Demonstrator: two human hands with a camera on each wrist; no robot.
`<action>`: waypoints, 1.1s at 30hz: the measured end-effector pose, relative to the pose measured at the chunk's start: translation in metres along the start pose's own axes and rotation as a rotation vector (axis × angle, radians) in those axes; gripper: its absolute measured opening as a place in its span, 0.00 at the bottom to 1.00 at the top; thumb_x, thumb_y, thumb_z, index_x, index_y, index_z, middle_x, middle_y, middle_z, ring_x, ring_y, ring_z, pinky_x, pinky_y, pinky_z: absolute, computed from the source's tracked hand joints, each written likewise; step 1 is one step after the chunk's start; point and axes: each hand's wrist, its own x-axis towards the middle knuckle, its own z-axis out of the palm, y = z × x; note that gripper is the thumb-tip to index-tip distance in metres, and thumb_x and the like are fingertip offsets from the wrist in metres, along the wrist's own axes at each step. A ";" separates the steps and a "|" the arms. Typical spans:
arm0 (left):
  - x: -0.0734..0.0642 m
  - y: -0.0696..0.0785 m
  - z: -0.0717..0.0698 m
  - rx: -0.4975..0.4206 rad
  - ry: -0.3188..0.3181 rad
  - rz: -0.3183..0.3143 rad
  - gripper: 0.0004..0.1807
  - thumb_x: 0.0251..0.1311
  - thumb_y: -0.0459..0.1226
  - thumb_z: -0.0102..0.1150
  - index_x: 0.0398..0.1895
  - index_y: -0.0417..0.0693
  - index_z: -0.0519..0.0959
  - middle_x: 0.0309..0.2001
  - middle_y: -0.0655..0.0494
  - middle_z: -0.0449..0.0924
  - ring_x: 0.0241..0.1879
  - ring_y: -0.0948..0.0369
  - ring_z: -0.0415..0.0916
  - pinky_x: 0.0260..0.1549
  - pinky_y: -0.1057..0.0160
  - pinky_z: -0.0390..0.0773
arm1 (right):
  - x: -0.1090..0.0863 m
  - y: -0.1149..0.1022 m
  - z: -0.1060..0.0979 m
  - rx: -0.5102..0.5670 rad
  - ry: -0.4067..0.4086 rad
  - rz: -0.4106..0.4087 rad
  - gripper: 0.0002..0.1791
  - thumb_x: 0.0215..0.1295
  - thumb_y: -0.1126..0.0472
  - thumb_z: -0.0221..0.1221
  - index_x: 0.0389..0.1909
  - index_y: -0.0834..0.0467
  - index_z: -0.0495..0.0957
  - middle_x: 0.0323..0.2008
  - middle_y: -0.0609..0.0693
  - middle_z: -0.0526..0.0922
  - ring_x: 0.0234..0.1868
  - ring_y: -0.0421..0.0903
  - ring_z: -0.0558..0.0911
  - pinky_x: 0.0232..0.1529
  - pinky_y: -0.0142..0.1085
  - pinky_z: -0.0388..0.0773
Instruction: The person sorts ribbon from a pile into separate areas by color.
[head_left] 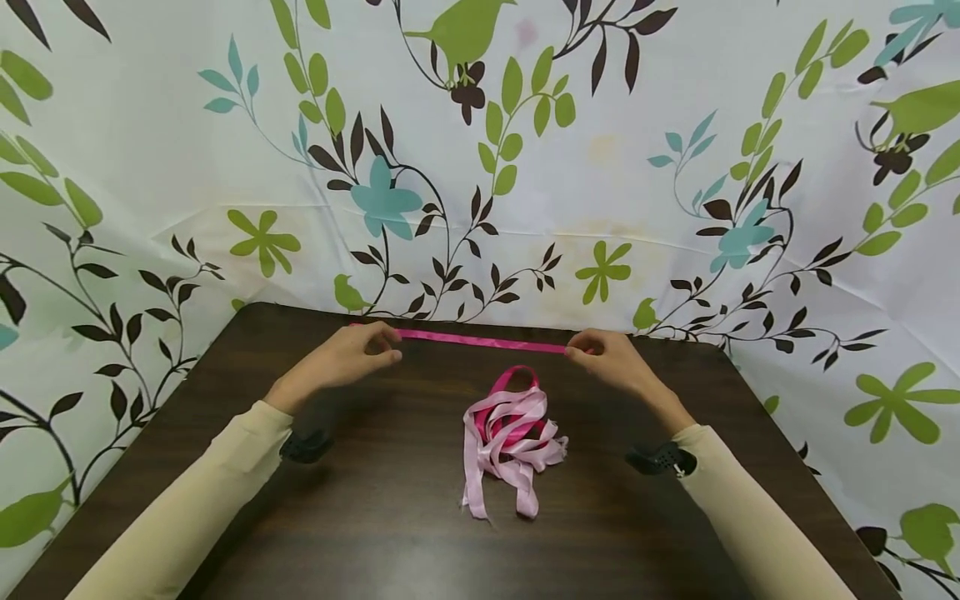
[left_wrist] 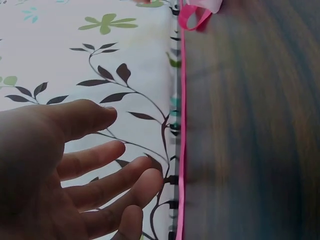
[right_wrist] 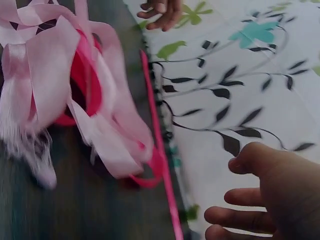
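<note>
A bright pink ribbon (head_left: 487, 341) lies stretched straight along the back of the table. My left hand (head_left: 341, 358) hovers by its left end and my right hand (head_left: 611, 357) by its right end. In the left wrist view the left hand (left_wrist: 90, 170) has loosely bent, parted fingers with nothing in them; the ribbon (left_wrist: 182, 125) runs beyond the fingertips. The right hand (right_wrist: 272, 192) looks equally relaxed and holds nothing in its own view. Between the forearms sits a loose heap of light pink ribbons (head_left: 517, 454), with bright pink loops among them and frayed ends.
The dark wooden table (head_left: 405, 517) ends at the back against a white cloth (head_left: 600, 183) printed with leaves, flowers and birds. A dark strap (head_left: 303, 447) is on the left wrist and another strap (head_left: 663, 458) on the right.
</note>
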 end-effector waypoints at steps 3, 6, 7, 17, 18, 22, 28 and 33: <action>-0.001 0.000 0.004 -0.023 -0.025 -0.001 0.21 0.71 0.46 0.62 0.58 0.42 0.78 0.46 0.50 0.82 0.46 0.53 0.79 0.46 0.47 0.76 | 0.012 -0.005 0.019 -0.047 -0.042 -0.022 0.15 0.68 0.49 0.66 0.47 0.56 0.85 0.39 0.48 0.85 0.40 0.49 0.83 0.41 0.46 0.78; 0.001 0.003 0.007 -0.045 -0.052 0.005 0.21 0.70 0.46 0.62 0.58 0.42 0.78 0.47 0.50 0.82 0.49 0.52 0.79 0.48 0.47 0.76 | 0.020 -0.009 0.033 -0.098 -0.084 -0.029 0.18 0.67 0.48 0.67 0.48 0.57 0.84 0.40 0.48 0.85 0.42 0.48 0.83 0.45 0.48 0.78; 0.001 0.004 0.009 -0.050 -0.058 0.009 0.21 0.71 0.45 0.62 0.58 0.42 0.78 0.47 0.50 0.82 0.49 0.52 0.78 0.49 0.46 0.76 | 0.022 -0.010 0.037 -0.108 -0.092 -0.026 0.19 0.66 0.48 0.67 0.48 0.57 0.84 0.40 0.48 0.85 0.42 0.48 0.83 0.45 0.48 0.78; 0.001 0.009 0.019 -0.049 -0.088 0.030 0.19 0.70 0.45 0.62 0.57 0.41 0.79 0.44 0.51 0.83 0.47 0.53 0.79 0.48 0.47 0.76 | 0.031 -0.012 0.055 -0.238 -0.149 0.015 0.20 0.63 0.48 0.70 0.47 0.58 0.83 0.36 0.49 0.83 0.36 0.47 0.81 0.37 0.47 0.78; 0.000 0.009 0.019 -0.050 -0.093 0.028 0.19 0.70 0.45 0.62 0.56 0.41 0.79 0.44 0.52 0.83 0.46 0.54 0.79 0.47 0.47 0.76 | 0.031 -0.012 0.056 -0.244 -0.157 0.020 0.19 0.63 0.49 0.70 0.47 0.59 0.83 0.36 0.49 0.83 0.36 0.47 0.81 0.37 0.47 0.78; 0.001 0.012 0.023 -0.055 -0.113 0.036 0.19 0.71 0.45 0.61 0.57 0.42 0.79 0.44 0.53 0.83 0.45 0.55 0.79 0.47 0.48 0.76 | 0.029 -0.012 0.057 -0.249 -0.163 0.018 0.13 0.65 0.54 0.69 0.44 0.59 0.84 0.33 0.48 0.84 0.34 0.46 0.81 0.35 0.46 0.77; 0.001 0.014 0.027 -0.055 -0.137 0.054 0.18 0.72 0.43 0.60 0.57 0.41 0.78 0.45 0.54 0.83 0.46 0.56 0.79 0.47 0.48 0.76 | 0.025 -0.017 0.054 -0.259 -0.122 -0.015 0.05 0.65 0.61 0.65 0.38 0.57 0.85 0.33 0.47 0.84 0.33 0.46 0.79 0.34 0.45 0.76; -0.002 0.021 0.030 -0.059 -0.147 0.076 0.17 0.72 0.42 0.60 0.56 0.41 0.79 0.44 0.54 0.83 0.44 0.57 0.79 0.46 0.50 0.77 | 0.021 -0.028 0.048 -0.216 -0.121 -0.035 0.04 0.65 0.61 0.65 0.37 0.58 0.85 0.30 0.46 0.83 0.30 0.44 0.78 0.32 0.43 0.76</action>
